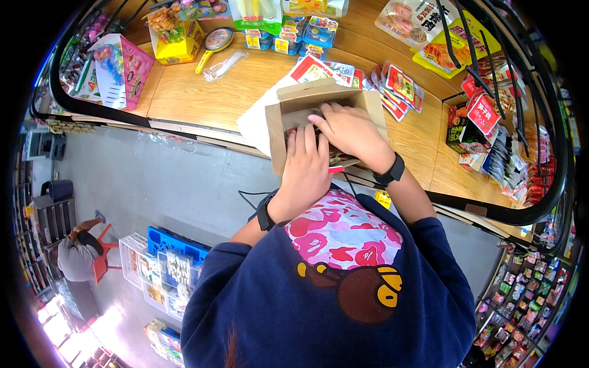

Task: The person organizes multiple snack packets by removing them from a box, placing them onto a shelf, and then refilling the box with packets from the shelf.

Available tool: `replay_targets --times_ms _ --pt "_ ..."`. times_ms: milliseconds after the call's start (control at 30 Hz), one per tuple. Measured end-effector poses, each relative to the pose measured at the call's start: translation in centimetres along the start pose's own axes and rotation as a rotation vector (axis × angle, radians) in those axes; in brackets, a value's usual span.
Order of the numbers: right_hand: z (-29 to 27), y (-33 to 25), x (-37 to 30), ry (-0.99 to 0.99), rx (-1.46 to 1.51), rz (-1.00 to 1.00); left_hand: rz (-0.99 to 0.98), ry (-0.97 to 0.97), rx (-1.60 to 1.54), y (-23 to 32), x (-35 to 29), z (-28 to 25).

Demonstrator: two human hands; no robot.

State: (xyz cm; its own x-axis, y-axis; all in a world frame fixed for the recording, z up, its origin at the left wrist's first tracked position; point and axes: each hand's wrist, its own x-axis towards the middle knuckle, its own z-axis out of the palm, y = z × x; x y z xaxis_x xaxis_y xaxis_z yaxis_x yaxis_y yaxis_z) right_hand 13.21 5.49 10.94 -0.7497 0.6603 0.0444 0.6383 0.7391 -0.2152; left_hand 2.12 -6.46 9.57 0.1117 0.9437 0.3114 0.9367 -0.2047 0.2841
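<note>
A brown cardboard box stands with its top open at the counter's front edge, directly before me. My left hand reaches over its near side, fingers stretched inside and close together. Across the right side comes my right hand, its fingers extended into the box and its thumb pointing left toward the left hand. Both hands look open, with no object visible in them. Dark and reddish contents show in the box, mostly covered by my hands. White and red packets lie just behind it.
Small red-and-white packets lie right of the box on the wooden counter. A yellow-handled round item, blue packs and a pink carton stand farther back. Black rails edge the counter. A seated person is at far left.
</note>
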Motion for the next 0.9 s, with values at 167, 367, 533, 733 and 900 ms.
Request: replay_targets --times_ms 167,367,533,733,900 --pt "0.3 0.0 0.1 0.109 -0.077 -0.007 0.002 0.007 -0.003 -0.1 -0.1 0.1" --pt "-1.6 0.5 -0.3 0.245 0.315 -0.081 -0.007 -0.026 0.030 -0.1 -0.4 0.2" --pt "-5.9 5.5 -1.8 0.489 0.729 0.246 -0.011 -0.050 0.016 0.0 -0.6 0.0" --pt "-2.2 19.7 -2.6 0.289 0.346 0.507 -0.008 -0.037 0.030 -0.2 -1.0 0.3" --pt "5.5 27.9 -4.0 0.203 0.114 0.322 0.023 -0.044 0.034 -0.1 -0.8 0.2"
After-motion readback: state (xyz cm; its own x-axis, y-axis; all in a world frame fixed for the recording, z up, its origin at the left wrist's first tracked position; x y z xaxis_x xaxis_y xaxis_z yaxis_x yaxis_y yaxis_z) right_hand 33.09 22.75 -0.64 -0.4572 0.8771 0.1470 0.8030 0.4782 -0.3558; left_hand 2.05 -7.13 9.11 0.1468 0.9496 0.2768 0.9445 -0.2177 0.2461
